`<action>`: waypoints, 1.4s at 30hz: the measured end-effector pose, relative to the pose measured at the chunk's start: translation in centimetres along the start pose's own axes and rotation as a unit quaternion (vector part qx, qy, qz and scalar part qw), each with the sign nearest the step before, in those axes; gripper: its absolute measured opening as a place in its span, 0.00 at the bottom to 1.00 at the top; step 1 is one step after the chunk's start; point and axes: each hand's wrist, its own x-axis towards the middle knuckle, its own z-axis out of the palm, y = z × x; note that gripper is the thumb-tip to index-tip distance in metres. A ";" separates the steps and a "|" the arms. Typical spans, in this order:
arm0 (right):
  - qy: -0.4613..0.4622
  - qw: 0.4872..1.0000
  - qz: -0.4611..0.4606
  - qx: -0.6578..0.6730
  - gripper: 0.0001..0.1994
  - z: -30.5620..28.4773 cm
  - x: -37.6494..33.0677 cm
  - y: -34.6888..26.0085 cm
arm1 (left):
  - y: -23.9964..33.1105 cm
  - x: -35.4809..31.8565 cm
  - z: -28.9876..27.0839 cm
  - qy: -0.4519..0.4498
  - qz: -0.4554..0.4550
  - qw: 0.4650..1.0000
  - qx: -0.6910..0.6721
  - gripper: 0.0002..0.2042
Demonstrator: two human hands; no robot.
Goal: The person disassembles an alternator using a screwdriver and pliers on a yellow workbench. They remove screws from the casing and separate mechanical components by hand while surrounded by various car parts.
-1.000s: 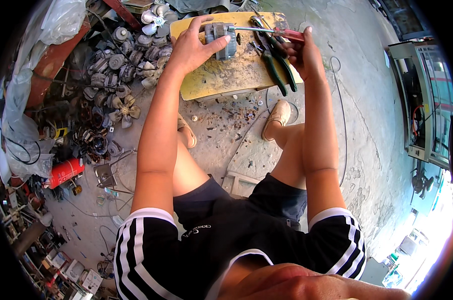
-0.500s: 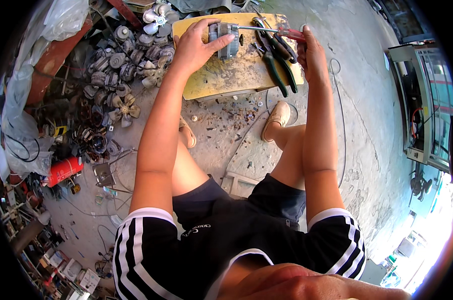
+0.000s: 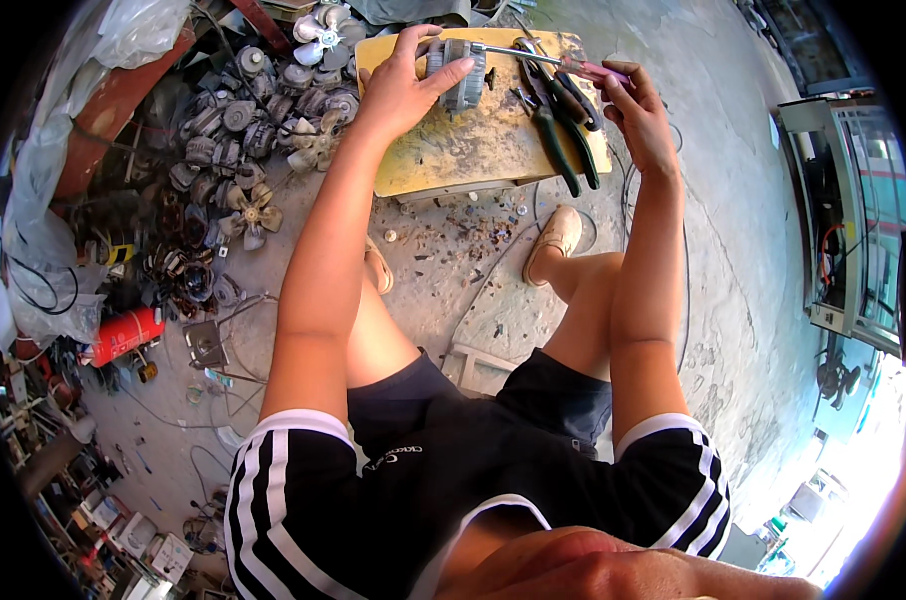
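Observation:
My left hand is closed around a small grey electric motor, which it holds on a worn yellow board. A screwdriver with a translucent red handle lies nearly level, its steel shaft reaching left to the motor's upper right side. At the end of that handle, my right hand pinches it between thumb and fingers. Pliers with dark green handles lie on the board below the shaft, beside another dark-handled tool. A small dark piece sits just right of the motor.
Used motors and fan blades are heaped to the left of the board. Small debris litters the concrete floor below it. A red cylinder lies farther left; a glass-fronted cabinet stands at right.
My right hand has shifted right, its fingers loosening from around the screwdriver handle into a fingertip hold at its end. My left hand stays on the motor.

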 end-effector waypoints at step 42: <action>-0.091 0.958 0.263 -0.076 0.23 -0.1 -0.8 -1.7 | 2.9 0.8 2.4 0.078 -0.014 0.971 0.223 0.34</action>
